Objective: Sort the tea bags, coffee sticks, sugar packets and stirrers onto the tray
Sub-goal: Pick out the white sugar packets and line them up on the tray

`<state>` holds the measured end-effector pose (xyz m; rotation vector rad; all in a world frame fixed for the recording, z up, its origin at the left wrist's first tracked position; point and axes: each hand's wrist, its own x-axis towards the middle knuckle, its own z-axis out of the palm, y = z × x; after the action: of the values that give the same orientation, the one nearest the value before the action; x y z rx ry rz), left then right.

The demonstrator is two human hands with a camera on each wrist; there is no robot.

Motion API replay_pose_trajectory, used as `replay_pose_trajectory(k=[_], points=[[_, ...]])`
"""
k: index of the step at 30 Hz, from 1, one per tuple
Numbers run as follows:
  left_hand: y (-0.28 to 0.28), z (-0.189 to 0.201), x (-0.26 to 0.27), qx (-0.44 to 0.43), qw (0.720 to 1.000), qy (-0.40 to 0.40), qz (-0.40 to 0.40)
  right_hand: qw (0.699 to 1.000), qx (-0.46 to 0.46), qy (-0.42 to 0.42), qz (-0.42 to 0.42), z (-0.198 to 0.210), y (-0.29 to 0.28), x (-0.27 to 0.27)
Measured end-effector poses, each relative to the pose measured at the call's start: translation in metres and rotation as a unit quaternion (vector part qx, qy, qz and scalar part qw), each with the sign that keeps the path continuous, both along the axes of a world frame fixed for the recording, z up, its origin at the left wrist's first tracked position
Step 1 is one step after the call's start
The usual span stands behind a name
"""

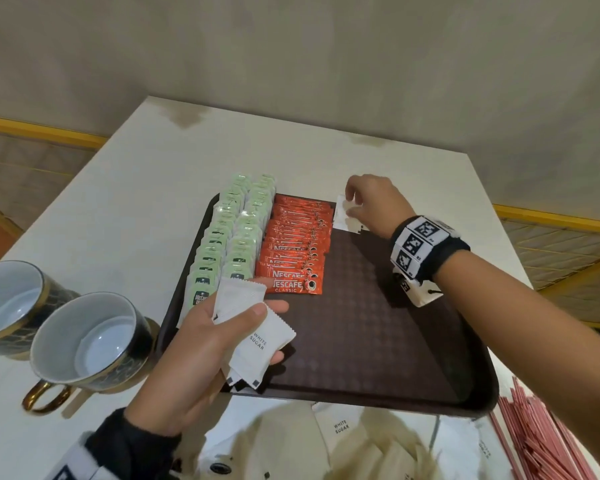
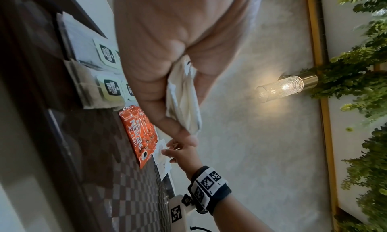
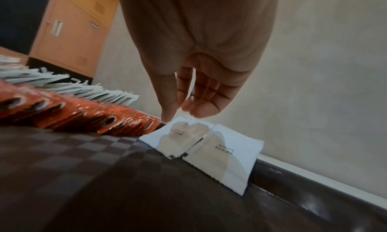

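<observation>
A dark brown tray (image 1: pixel 378 323) holds two rows of green tea bags (image 1: pixel 229 237) on the left and a column of orange coffee sticks (image 1: pixel 295 244) beside them. Two white sugar packets (image 3: pixel 182 137) lean against the far rim, right of the coffee sticks. My right hand (image 1: pixel 350 202) is over them, thumb and fingertips pinching the far edge of the left packet. My left hand (image 1: pixel 271 332) hovers over the tray's near left part and grips a stack of sugar packets (image 1: pixel 257 341). Pink stirrers (image 1: pixel 541 441) lie in a heap on the table, right of the tray.
Two dark cups with gold handles (image 1: pixel 87 341) stand on the white table left of the tray. Loose sugar packets (image 1: pixel 340 426) lie by the table's near edge. The tray's right half shows bare brown checker pattern. A wall runs behind the table.
</observation>
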<state>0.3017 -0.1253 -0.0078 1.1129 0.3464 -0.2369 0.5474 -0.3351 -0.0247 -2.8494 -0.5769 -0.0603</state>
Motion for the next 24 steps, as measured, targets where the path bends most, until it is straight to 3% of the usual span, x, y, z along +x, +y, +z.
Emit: replay_pose_trajectory(k=[4, 13, 17, 19, 22, 24], points=[[-0.002, 0.001, 0.001, -0.025, 1.0, 0.008, 0.004, 0.995, -0.086, 0.042, 0.015, -0.007, 0.004, -0.002], [-0.001, 0.005, 0.012, -0.202, 0.978, 0.055, 0.003, 0.991, -0.119, 0.034, 0.042, -0.007, 0.005, -0.003], [-0.002, 0.008, 0.015, -0.179, 0.983, 0.015, -0.036, 0.998, 0.031, 0.032, 0.047, 0.016, 0.006, -0.03], [-0.004, 0.009, 0.015, -0.128, 0.991, -0.006, -0.032, 0.983, 0.151, 0.089, 0.053, 0.031, 0.009, -0.058], [-0.007, 0.01, 0.016, -0.061, 0.997, -0.038, -0.008, 0.901, 0.349, 0.253, 0.043, 0.047, 0.017, -0.108], [-0.01, 0.01, 0.016, -0.037, 0.998, -0.054, 0.01, 0.868, 0.38, 0.315, 0.053, 0.052, 0.021, -0.132]])
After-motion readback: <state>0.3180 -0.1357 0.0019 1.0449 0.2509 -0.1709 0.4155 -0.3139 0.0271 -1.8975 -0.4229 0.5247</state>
